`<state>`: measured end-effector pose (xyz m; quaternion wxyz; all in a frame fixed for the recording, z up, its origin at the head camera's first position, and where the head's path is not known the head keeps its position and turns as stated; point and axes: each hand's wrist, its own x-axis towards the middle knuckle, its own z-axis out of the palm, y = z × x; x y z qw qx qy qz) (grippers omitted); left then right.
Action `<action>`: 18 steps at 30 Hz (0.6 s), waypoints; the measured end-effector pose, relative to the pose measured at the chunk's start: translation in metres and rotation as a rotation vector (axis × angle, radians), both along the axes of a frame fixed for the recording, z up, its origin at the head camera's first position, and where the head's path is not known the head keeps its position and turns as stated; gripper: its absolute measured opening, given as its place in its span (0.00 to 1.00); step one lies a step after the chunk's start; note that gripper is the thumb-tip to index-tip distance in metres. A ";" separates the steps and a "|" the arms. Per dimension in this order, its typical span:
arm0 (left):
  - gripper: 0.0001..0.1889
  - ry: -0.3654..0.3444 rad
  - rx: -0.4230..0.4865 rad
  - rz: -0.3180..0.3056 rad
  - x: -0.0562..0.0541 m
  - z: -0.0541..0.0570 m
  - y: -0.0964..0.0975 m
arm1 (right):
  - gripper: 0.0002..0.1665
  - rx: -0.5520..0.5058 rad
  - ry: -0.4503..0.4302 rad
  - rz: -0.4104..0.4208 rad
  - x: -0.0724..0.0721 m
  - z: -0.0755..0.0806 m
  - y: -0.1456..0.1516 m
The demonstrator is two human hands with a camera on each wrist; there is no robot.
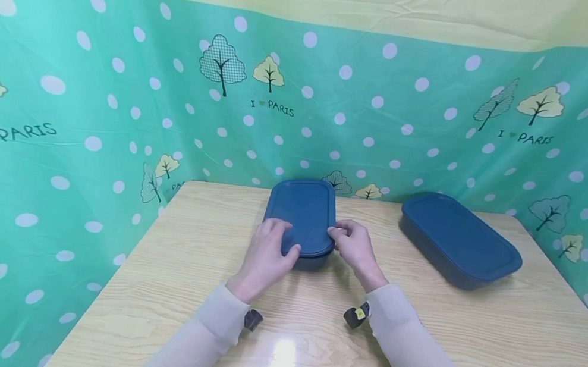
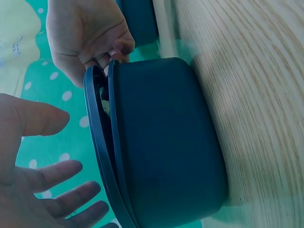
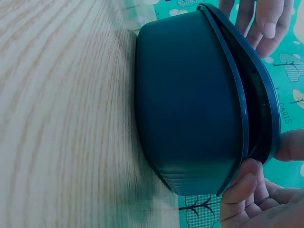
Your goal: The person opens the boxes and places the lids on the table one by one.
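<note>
A dark blue rectangular container (image 1: 311, 264) with a rounded-corner lid (image 1: 308, 212) sits on the table in front of me. At the lid's near right corner my right hand (image 1: 357, 249) pinches its edge; the right wrist view shows the thumb against the lid's rim (image 3: 271, 95) and curled fingers at the container's lip. The lid is tilted there, leaving a dark wedge-shaped gap above the container wall (image 3: 190, 95). Over the lid's near left side is my left hand (image 1: 269, 254), fingers spread and loosely straight, and the left wrist view shows its thumb apart from the lid.
A second dark blue lidded container (image 1: 460, 240) stands at an angle on the right of the wooden table (image 1: 196, 293). A green dotted cloth (image 1: 405, 147) with tree prints hangs behind the table's back edge and along both sides.
</note>
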<state>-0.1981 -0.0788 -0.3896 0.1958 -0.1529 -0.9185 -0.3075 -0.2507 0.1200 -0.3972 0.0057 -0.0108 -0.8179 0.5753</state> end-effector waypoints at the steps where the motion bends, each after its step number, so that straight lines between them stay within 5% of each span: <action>1: 0.22 0.007 -0.011 -0.009 0.000 0.000 0.000 | 0.23 0.002 0.000 -0.002 0.000 0.000 0.000; 18: 0.19 0.117 -0.184 -0.022 0.000 -0.005 0.003 | 0.22 0.001 0.012 -0.001 0.000 -0.002 0.001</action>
